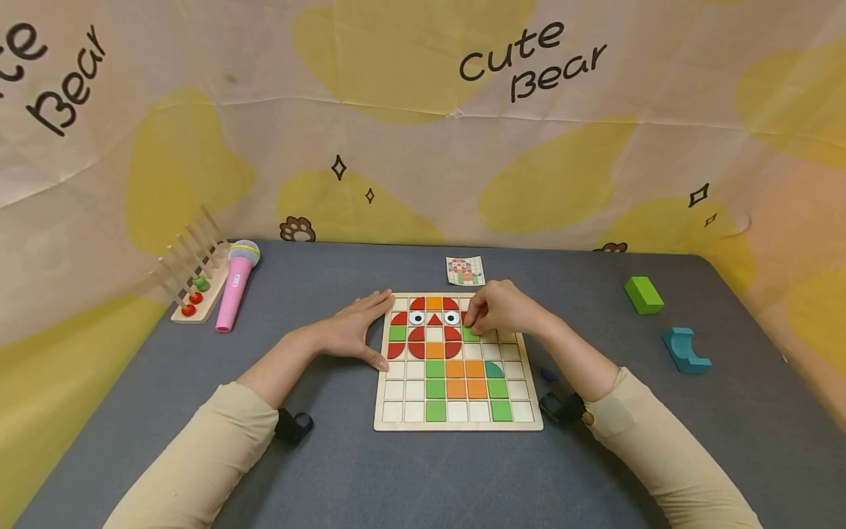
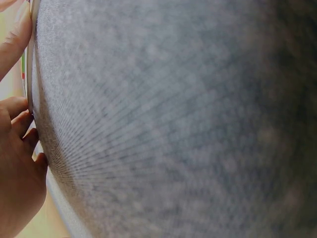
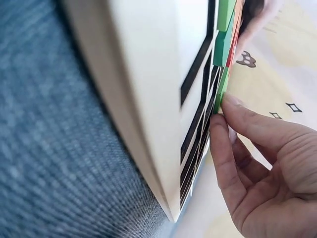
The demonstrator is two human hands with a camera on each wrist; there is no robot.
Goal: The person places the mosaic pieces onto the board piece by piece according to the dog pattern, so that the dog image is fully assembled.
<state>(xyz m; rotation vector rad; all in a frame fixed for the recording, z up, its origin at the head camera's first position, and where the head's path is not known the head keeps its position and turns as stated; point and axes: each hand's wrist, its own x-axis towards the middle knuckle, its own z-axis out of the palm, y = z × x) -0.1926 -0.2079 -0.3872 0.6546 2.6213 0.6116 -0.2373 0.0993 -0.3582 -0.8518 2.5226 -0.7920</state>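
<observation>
While right hand [image 1: 504, 308] pinches green tile [image 1: 471, 335] at board's [image 1: 457, 422] 1 o'clock corner region, tile sits half-seated beside red eye pieces [image 1: 452, 318]. Left hand [image 1: 357, 330], fingers straight, braces board's 9 o'clock edge. Risk: tilted tile jams in cell; nudge dislodges neighbours; board slides on bench [image 1: 370, 477] if brace slackens.

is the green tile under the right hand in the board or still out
Cannot tell: the right hand pinches the green tile at a cell of the board, fingertips hiding its seating.

bright, even light | soft shadows | wrist views blurred — edges warped
</observation>
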